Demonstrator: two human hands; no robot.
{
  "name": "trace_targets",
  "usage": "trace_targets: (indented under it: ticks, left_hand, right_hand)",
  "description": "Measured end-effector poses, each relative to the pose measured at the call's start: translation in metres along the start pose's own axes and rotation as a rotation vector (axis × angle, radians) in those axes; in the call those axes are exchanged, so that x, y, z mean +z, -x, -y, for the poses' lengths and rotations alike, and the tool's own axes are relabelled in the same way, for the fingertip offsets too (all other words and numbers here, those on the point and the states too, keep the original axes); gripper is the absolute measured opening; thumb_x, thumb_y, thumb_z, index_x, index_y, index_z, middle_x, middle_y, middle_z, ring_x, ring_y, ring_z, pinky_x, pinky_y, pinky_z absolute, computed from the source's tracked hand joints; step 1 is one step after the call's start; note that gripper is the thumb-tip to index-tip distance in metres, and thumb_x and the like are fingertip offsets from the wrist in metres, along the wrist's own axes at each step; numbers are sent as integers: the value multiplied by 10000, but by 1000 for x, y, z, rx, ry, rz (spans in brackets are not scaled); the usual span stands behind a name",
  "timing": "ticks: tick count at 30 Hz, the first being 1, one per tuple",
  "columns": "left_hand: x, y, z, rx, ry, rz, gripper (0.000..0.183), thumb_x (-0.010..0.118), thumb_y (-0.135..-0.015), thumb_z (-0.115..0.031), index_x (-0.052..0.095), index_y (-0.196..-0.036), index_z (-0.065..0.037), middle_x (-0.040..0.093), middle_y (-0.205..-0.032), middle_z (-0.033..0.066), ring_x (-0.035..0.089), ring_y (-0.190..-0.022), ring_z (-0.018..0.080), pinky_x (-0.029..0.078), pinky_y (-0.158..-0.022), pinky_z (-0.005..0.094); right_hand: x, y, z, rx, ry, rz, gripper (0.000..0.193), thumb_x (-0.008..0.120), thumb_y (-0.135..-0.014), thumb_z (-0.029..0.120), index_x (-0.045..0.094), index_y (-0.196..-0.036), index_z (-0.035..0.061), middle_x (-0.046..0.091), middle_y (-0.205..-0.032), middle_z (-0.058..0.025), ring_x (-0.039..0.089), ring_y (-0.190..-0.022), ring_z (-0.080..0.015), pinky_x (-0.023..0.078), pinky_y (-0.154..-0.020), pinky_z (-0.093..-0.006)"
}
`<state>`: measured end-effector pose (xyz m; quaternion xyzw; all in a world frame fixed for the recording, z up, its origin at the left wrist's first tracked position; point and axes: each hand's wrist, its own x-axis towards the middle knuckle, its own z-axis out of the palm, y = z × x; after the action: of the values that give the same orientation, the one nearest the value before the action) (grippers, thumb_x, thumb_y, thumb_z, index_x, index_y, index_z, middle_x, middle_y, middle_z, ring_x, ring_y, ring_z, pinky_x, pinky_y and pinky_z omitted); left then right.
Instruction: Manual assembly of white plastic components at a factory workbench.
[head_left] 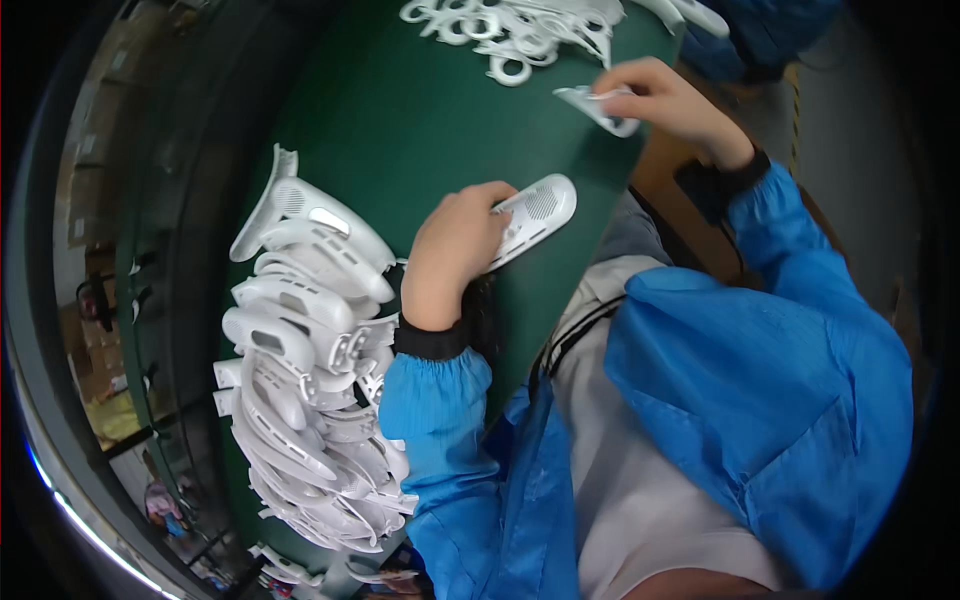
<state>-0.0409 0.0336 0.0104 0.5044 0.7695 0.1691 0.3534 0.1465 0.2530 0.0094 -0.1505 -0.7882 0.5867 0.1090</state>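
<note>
My left hand (455,245) grips a long white plastic housing shell (548,203) over the green table. The shell has a rounded end with a patch of fine vent holes and slots along its side. Farther off and to the right, my right hand (668,100) pinches a small white plastic part (580,98) near the table edge. This part is pointed at one end; my fingers hide some of it, and motion blurs it a little. Fingers of both hands are closed on their pieces.
A big heap of white housing shells (300,400) lies left of my left arm. White ring-ended parts (510,68) are piled at the far end of the green table (400,110). Shelving with boxes (100,200) stands beyond the table's left side.
</note>
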Motion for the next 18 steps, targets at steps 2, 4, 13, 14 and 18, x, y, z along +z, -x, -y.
trace_targets:
  ticks: [2,4,13,14,18]
  left_hand:
    - [7,-5,-7,9,-290,-171,278,586,-818,-101,645,-1087,-62,672,-900,202,652,-882,346,484,-818,372]
    - [12,-11,-16,34,-318,-250,296,567,-808,-75,636,-1094,-54,672,-909,193,654,-890,325,483,-831,359]
    - [26,-3,6,286,274,-388,218,588,-755,0,645,-964,26,646,-1004,121,619,-906,223,473,-830,323]
    - [29,-2,4,280,274,-389,218,588,-755,0,645,-964,26,646,-1004,121,619,-906,223,473,-830,323]
    - [34,-3,1,245,63,-392,117,694,-711,-128,657,-768,-34,654,-993,88,583,-934,272,396,-879,368]
  right_hand:
    - [15,-17,-1,-108,33,212,174,642,-875,147,656,-921,-20,650,-842,-40,601,-817,-99,465,-699,-232]
    - [39,-28,-9,-193,190,343,226,634,-859,206,675,-948,2,669,-819,-80,611,-752,-148,476,-705,-280]
    - [56,-33,-30,-95,155,467,280,666,-822,272,695,-926,14,668,-842,-110,622,-758,-214,466,-669,-335]
    - [58,-34,-29,-95,152,472,280,666,-822,272,695,-926,14,668,-842,-110,622,-758,-214,466,-669,-335]
    - [62,-31,-30,-169,196,442,196,685,-804,182,676,-910,16,550,-805,-71,560,-785,-208,428,-662,-323]
